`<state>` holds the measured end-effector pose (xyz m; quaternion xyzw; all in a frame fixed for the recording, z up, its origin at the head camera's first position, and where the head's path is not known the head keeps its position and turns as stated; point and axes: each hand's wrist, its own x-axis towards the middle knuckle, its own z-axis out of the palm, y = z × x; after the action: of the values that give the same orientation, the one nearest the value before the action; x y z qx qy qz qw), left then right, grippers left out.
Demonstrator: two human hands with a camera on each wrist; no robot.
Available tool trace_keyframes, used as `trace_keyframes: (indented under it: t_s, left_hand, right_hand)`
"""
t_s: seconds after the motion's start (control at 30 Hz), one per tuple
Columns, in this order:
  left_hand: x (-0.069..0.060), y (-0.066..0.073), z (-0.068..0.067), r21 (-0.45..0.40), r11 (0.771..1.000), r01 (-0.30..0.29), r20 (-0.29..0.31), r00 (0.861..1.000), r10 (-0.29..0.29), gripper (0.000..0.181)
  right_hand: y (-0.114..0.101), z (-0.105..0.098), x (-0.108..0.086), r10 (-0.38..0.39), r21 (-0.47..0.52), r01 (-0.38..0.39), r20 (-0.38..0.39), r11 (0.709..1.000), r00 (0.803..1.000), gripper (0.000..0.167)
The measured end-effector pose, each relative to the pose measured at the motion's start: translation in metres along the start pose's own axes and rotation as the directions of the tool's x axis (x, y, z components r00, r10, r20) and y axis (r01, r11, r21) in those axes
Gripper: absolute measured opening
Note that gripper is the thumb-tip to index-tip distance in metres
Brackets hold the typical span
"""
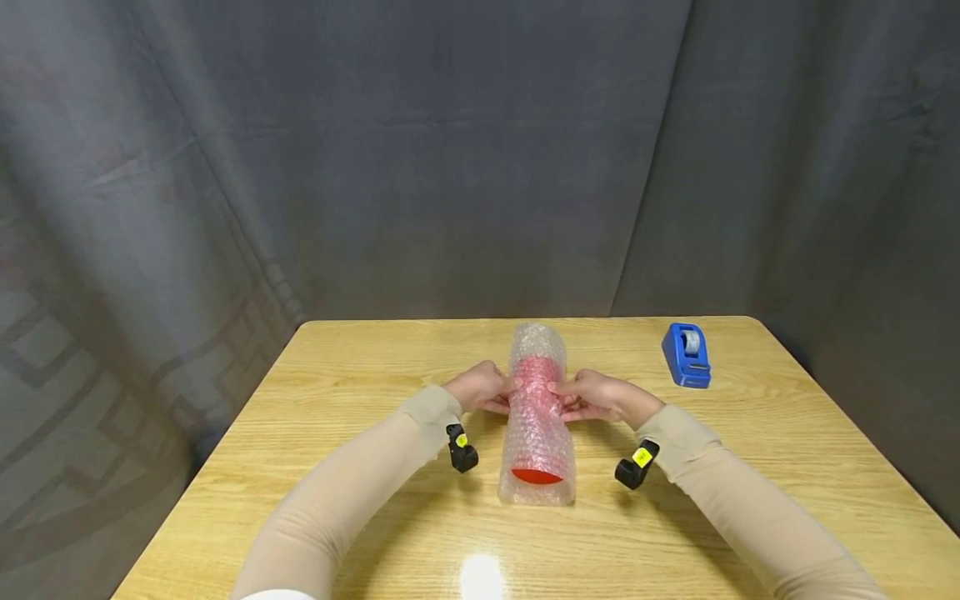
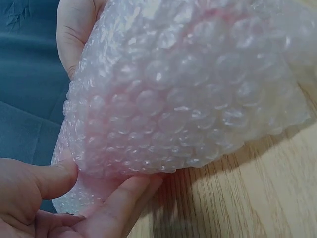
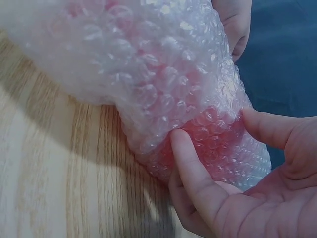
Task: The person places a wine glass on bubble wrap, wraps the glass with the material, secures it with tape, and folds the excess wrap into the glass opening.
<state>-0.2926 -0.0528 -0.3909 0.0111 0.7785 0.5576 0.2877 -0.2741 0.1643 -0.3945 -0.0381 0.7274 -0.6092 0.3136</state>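
at mid-frame, one left hand [image 1: 481, 387] and one right hand [image 1: 606, 396], making two; one bubble-wrap bundle [image 1: 536, 425]; two black wrist devices [image 1: 462, 457] [image 1: 632, 474]. toward the lower edge, two sleeves [image 1: 352, 492] [image 1: 757, 510]. right of centre, one tape dispenser [image 1: 687, 372], one tape roll [image 1: 692, 342].

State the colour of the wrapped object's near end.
The wrapped object's near end is red; it shows best in the head view.

The wrapped object [image 1: 537, 477] is red, the bubble-dotted wrap [image 1: 538, 340] clear, the dispenser [image 1: 686, 367] blue.
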Motion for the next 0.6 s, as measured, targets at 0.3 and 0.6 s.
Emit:
trace_keyframes:
  t_s: [0.3,0.6]
  left_hand:
    - [-0.0001,-0.0009,-0.0033,-0.018,0.999,-0.033,-0.001,0.999,0.033,0.024]
    - [-0.0021,0.0005,-0.0045,-0.012,0.999,-0.039,-0.027,0.999,0.039,0.019]
  right_hand:
    - [0.0033,-0.0002,0.0029,-0.009,0.047,0.007,0.038,0.999,0.999,0.02]
    - [0.0071,-0.0004,0.0072,-0.005,0.083,0.001,0.054,0.997,0.999,0.014]
